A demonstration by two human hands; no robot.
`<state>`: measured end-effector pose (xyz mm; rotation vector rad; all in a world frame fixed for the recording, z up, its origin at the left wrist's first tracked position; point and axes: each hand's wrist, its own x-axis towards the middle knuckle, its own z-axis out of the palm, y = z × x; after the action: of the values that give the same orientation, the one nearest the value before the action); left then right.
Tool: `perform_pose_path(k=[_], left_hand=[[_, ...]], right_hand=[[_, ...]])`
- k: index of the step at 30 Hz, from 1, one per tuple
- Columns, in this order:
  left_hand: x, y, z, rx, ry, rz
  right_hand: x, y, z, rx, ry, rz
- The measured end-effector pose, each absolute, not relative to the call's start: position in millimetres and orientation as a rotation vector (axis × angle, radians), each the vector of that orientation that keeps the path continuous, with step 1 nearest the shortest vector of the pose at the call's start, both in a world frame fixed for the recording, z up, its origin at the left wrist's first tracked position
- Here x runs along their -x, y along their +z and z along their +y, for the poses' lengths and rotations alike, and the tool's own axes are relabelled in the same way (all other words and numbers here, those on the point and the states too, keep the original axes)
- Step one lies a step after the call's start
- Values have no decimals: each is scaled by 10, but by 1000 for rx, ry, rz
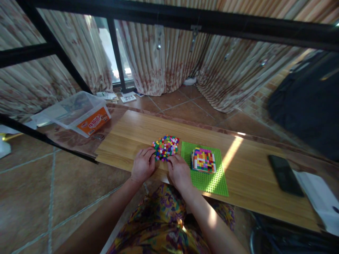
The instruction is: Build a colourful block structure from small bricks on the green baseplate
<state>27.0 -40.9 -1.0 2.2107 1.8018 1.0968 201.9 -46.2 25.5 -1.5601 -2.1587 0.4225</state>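
A loose pile of small, many-coloured toy building bricks lies on the wooden board. My left hand rests at the pile's left edge, fingers curled together with their tips against the bricks. At the near right edge of the pile, my right hand has thumb and fingers pinched close. Whatever either hand holds is too small or hidden to make out. Right of the pile lies a green studded baseplate. On it stands a blocky build of mixed-colour bricks, apart from both hands.
A dark phone and a white sheet or packet lie at the right end of the wooden board. Beyond the left end stands a clear plastic box with an orange label. Curtains and a dark metal frame are behind.
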Motion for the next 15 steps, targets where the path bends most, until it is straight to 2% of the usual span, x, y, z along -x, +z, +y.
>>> perform_pose_path(k=[6,15], left_hand=[[-272,6,-412,-2207,1092,1808],[-245,-27,-395,-2231,1090,1795]], right_hand=[[-2074,297,-509,1482,508,-2052],[-2578,641,-537,1485,504,-1688]])
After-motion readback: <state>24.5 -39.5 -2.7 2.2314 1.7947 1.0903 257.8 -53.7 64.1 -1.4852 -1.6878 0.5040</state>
